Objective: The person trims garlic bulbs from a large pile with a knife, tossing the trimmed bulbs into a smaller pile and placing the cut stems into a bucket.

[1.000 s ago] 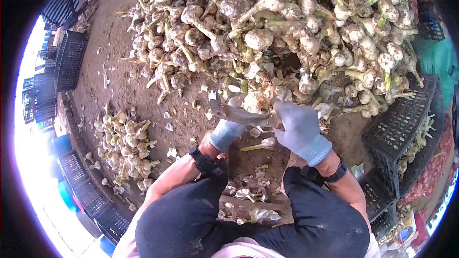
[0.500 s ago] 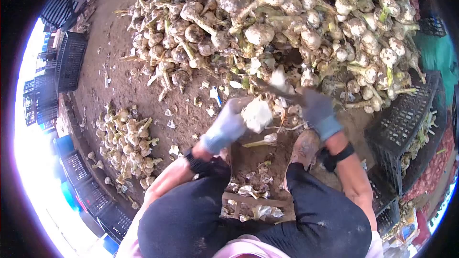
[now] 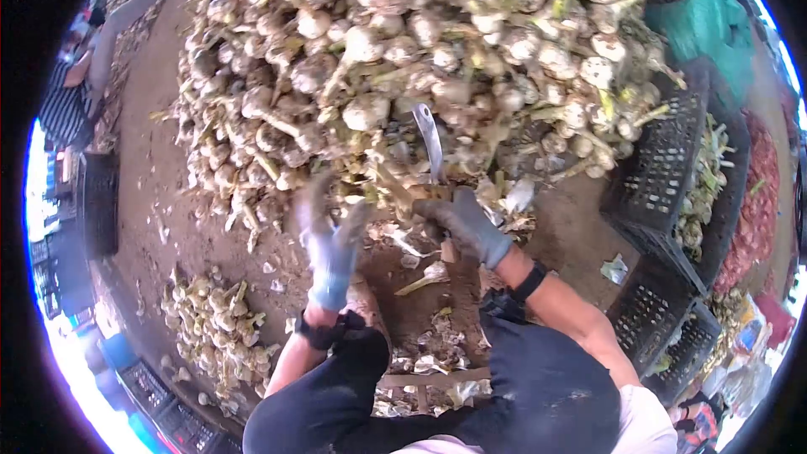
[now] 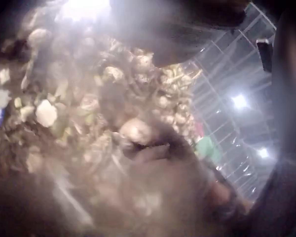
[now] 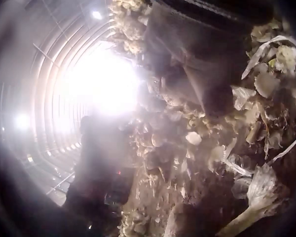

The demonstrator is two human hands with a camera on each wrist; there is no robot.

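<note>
The gloved left hand [image 3: 332, 244], blurred with its fingers spread, hangs at the near edge of the big garlic heap [image 3: 366, 113]; nothing shows in its grasp. To its right the gloved right hand [image 3: 472, 225] grips a knife, whose curved metal blade [image 3: 429, 141] points up toward the heap. A brownish stem lies close to the right fingertips; whether they touch it, I cannot tell. A loose bulb with a stem [image 3: 427, 277] lies on the ground between the feet, and in the right wrist view a stemmed bulb [image 5: 262, 190] shows too.
A smaller garlic pile [image 3: 214, 328] lies at the left. Black crates [image 3: 660, 155] stand at the right, some holding garlic, beside red net sacks [image 3: 752, 202] and a green bag [image 3: 710, 34]. A person in striped clothing [image 3: 65, 109] is at the far left.
The left hand has let go of the white bulb and moved left, its fingers opening. The right hand has shifted left with the knife, whose blade now points upward. The head view has turned right.
</note>
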